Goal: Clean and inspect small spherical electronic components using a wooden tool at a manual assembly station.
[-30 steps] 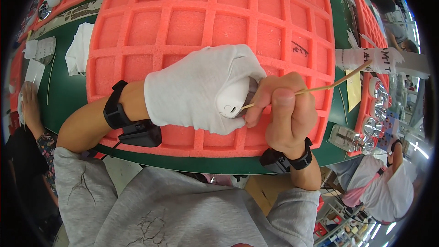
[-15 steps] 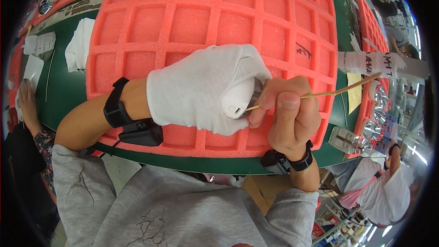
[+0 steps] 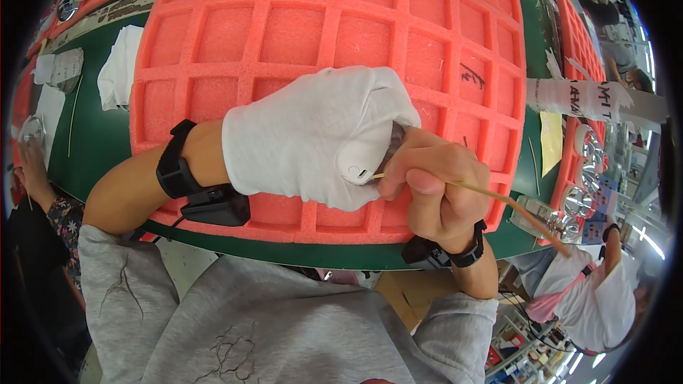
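Two hands grip: cloth-gloved left, a smooth rounded casing; bare right, a thin stick.

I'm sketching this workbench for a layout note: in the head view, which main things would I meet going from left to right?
Clear bottle → white cloth → gloved left hand → bare right hand → yellow paper → shiny domes at right.

Rounded white device, slanted tan stick, tip near dark slot
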Tool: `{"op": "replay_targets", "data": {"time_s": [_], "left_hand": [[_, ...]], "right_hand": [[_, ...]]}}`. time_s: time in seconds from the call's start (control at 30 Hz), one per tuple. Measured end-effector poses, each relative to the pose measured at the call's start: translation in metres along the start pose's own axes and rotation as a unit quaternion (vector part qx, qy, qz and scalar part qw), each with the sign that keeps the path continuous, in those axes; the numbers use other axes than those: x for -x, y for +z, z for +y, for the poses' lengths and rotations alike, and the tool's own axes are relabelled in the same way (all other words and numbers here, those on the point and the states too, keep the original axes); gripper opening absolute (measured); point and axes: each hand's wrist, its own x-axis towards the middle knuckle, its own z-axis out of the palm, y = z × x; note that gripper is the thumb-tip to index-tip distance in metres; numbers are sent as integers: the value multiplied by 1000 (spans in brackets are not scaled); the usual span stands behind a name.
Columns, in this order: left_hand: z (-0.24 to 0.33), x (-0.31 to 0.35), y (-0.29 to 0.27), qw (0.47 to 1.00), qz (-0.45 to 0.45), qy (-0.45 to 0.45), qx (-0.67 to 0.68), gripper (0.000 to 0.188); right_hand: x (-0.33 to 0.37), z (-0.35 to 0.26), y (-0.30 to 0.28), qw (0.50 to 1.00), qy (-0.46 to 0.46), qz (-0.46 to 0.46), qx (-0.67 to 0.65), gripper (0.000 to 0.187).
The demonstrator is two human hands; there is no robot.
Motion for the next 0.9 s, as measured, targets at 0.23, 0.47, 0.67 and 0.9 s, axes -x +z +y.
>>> {"op": "replay_targets", "data": {"time_s": [0.23, 0.47, 0.67, 0.9], "left_hand": [[4, -1, -1, 1000, -14, -23, -8, 35], [5, -2, -6, 997, -41, -52, 31, 38], [14, -4, -11, 991, -66, -96, 61, 42], [9, -3, -9, 994, -66, -84, 20, 45]], "right_hand": [[-2, -2, 0, 1000, 16, -4, -12, 8], [-3, -4, -2, 998, 48, -25, -17, 7], [-6, -5, -4, 999, 22, -28, -19, 2], [-2, -1, -1, 998, 32, -14, -58, 14]]}}
